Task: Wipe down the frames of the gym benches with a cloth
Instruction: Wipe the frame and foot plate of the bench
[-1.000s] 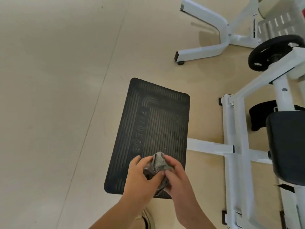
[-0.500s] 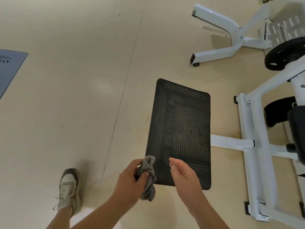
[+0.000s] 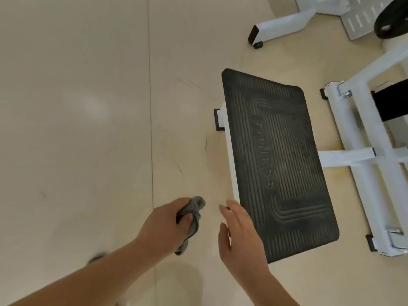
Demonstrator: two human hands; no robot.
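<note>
My left hand (image 3: 164,224) grips a crumpled grey cloth (image 3: 191,219), which hangs down from my fingers above the floor. My right hand (image 3: 239,235) is open, fingers straight, just left of the near corner of a black ribbed foot plate (image 3: 276,160) marked FITNESS; I cannot tell whether it touches the plate. The plate sits on a white bench frame (image 3: 353,155), whose white edge (image 3: 230,151) shows along the plate's left side. The bench's seat is out of view.
A second white frame leg with a black end cap (image 3: 280,27) lies at the top right, beside a perforated plate (image 3: 359,21) and a black weight disc (image 3: 390,21). Smooth beige floor (image 3: 77,129) spreads to the left.
My right hand let go of the cloth, which stays in my left. The view has swung left and closer, so the foot plate and frame sit further right and larger.
</note>
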